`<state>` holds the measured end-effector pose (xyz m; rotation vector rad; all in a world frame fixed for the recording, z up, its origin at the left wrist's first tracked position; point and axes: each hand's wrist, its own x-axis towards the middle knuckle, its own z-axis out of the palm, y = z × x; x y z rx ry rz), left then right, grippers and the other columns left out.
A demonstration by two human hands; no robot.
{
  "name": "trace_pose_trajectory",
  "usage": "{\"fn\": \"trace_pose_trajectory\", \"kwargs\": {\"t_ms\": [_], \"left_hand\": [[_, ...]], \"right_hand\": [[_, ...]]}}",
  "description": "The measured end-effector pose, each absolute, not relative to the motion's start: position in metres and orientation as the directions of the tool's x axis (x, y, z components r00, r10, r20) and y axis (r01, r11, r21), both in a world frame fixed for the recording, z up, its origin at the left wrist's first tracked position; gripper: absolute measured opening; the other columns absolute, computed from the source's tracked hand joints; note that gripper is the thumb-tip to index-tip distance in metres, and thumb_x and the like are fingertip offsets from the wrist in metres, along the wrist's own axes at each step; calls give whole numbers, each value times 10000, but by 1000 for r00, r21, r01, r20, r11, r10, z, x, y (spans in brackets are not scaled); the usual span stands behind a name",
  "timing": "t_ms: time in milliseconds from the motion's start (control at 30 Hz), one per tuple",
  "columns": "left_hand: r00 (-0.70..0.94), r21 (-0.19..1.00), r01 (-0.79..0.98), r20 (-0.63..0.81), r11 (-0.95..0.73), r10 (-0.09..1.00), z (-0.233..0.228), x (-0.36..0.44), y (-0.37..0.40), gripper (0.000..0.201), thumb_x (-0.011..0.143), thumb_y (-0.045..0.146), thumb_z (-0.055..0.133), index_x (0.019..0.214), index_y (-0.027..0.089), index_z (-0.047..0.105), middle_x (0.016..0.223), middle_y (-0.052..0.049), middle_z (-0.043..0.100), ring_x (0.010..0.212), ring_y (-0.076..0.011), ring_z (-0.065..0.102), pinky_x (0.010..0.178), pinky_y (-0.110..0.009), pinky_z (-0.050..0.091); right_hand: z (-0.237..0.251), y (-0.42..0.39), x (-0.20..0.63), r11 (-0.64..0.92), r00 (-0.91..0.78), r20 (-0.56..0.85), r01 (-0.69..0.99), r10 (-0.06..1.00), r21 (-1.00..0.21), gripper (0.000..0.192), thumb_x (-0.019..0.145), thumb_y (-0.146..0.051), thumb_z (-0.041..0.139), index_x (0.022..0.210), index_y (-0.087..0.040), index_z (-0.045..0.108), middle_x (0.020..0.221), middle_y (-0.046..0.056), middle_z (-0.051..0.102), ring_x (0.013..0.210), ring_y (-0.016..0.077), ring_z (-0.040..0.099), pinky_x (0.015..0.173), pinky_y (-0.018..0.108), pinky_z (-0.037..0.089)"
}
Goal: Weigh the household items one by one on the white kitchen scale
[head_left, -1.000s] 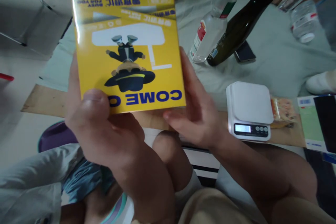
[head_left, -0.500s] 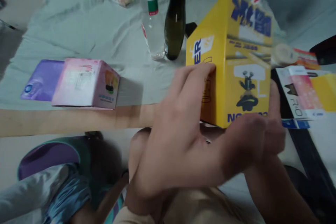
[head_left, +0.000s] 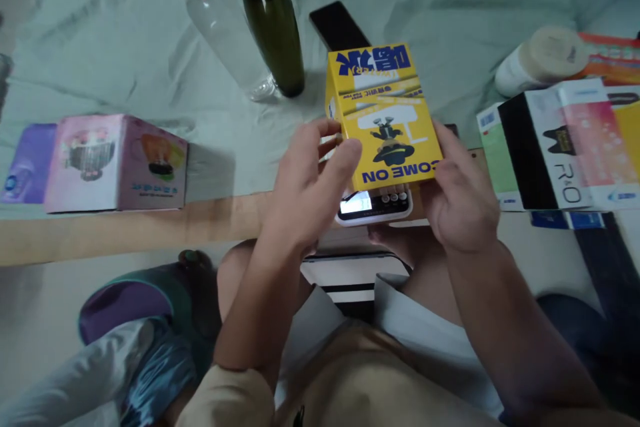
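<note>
A yellow box [head_left: 383, 117] with blue "COME ON" lettering and a cartoon figure stands on a small white digital scale [head_left: 375, 205], whose display and buttons show just below the box. My left hand [head_left: 310, 183] grips the box's left side with the thumb on its front face. My right hand [head_left: 457, 190] holds its right side. Both hands are closed on the box.
A dark green bottle [head_left: 270, 13] and a clear plastic bottle [head_left: 220, 20] stand behind the box, with a black phone [head_left: 337, 25] beside them. A pink box [head_left: 117, 161] lies left. Several cartons [head_left: 560, 143] and a white jar [head_left: 540, 57] lie right.
The yellow box has come down from close to the camera onto the white scale. My view has shifted so the scale sits near the middle, and both hands stay on the box.
</note>
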<state>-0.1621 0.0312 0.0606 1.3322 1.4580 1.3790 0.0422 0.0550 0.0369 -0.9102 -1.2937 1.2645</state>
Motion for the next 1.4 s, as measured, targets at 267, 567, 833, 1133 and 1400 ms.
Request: {"fn": "trace_pose_trajectory", "kwargs": {"t_ms": [267,567,833,1133,1400], "left_hand": [[-363,919,218,390,-330,846,46,-183,40,443,998,687,669,898,256,668,683,35,657,612,-127,604,626,-357,477],[-189,852,432,407,-297,894,43,-183,35,392,1120,500,431,871,268,626,722,-25,652,570,-164,523,605,-367,437],[-112,864,418,357,-282,927,45,-186,38,215,778,106,508,605,222,456,601,-15,521,584,-165,498,560,-346,367],[-291,919,354,283,-172,914,31,-176,44,485,1030,682,514,1111,275,764,1147,-81,776,1092,-274,700,933,-431,553],[-138,914,362,246,-183,959,31,-164,43,668,1027,775,434,1385,281,705,1430,-116,691,1351,-334,638,1164,-507,537]], "right_hand": [[104,81,43,326,55,327,30,944,-945,182,934,-302,643,1016,-377,788,1081,-43,773,1021,171,761,990,376,645],[49,99,36,516,308,494,11,813,-857,186,747,-171,607,850,-287,709,743,-7,597,660,139,590,618,291,520],[50,91,32,387,188,380,2,905,-922,181,820,-173,639,949,-266,725,858,7,653,757,146,639,714,303,589],[49,82,40,345,12,349,117,937,-931,208,966,-289,654,1127,-292,785,1032,25,781,933,183,752,829,338,656],[50,69,35,217,-119,208,71,971,-974,464,1023,-472,644,1466,-339,680,1468,28,736,1274,257,751,1060,428,670]]}}
